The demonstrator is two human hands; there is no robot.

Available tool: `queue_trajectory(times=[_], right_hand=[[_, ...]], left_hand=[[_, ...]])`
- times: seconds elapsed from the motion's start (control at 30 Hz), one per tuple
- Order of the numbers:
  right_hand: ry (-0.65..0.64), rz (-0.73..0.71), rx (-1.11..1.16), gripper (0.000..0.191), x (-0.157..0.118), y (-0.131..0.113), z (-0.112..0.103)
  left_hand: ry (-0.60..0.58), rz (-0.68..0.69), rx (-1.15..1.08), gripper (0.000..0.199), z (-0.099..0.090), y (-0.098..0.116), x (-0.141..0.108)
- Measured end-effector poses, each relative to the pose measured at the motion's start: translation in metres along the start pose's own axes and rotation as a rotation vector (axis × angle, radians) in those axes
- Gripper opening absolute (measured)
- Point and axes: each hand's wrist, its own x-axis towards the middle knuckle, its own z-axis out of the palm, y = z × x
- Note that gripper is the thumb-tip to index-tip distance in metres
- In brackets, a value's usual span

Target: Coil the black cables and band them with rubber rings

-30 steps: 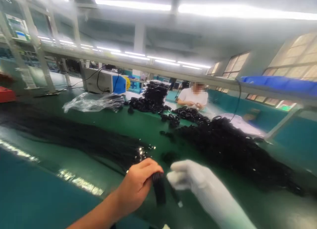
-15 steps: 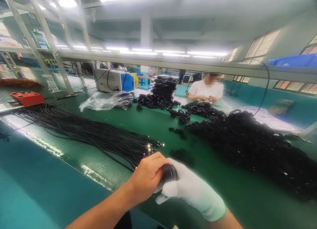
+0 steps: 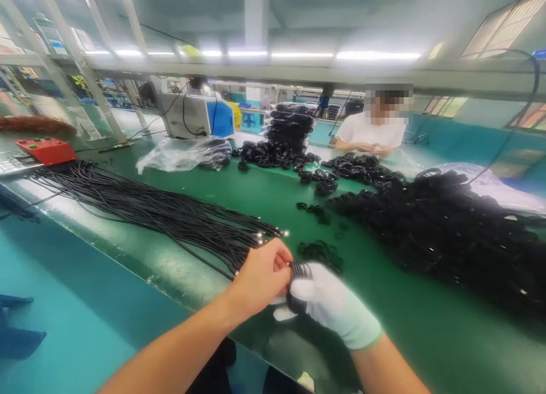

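My right hand [image 3: 330, 297], in a white glove, is closed around a coiled black cable [image 3: 298, 289] above the green table [image 3: 247, 192]. My left hand [image 3: 262, 277] is bare and pinches at the coil's upper left side, its fingertips touching the loops. Just beyond my left hand lie the ends of a long bundle of straight black cables [image 3: 157, 212] with shiny metal tips. Behind my gloved hand is a small group of black loops [image 3: 319, 254]. A large heap of coiled black cables [image 3: 443, 229] covers the right side.
A red control box [image 3: 46, 150] stands at the far left. Farther back are a clear plastic bag [image 3: 174, 155], a blue and white machine [image 3: 191, 115] and stacked black coils [image 3: 290, 127]. Across the table sits a person in white [image 3: 371, 132], hands together.
The view has tilted down slightly. My left fingers have shifted from wrapping over the coil to pinching its side, and more of the coil shows in my gloved hand.
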Motion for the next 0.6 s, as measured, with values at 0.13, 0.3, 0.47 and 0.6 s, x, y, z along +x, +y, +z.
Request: queue_trajectory(times=[0.13, 0.3, 0.47, 0.6], right_hand=[[0.055, -0.006, -0.040, 0.025, 0.003, 0.004, 0.004], [0.127, 0.041, -0.160, 0.018, 0.006, 0.006, 0.005], [0.106, 0.042, -0.112, 0.022, 0.009, 0.015, 0.005], [0.187, 0.050, -0.051, 0.027, 0.003, 0.008, -0.003]], left_hand=[[0.051, 0.011, 0.118, 0.012, 0.004, -0.003, 0.002], [-0.013, -0.005, 0.217, 0.008, -0.002, -0.007, 0.007], [-0.017, 0.006, 0.280, 0.010, -0.002, -0.006, 0.005], [-0.078, 0.050, 0.257, 0.014, -0.011, -0.008, 0.013]])
